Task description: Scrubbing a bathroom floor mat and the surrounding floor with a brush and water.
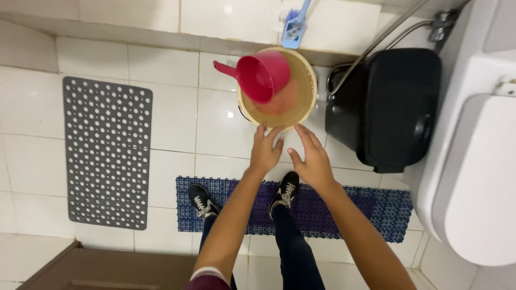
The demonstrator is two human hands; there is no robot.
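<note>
The cream bucket (304, 102) of water stands on the white tiled floor (172, 123), a red dipper (260, 75) resting inside. We reach with our left hand (264, 151) and right hand (312, 161), fingers spread, empty, near its rim.
</note>
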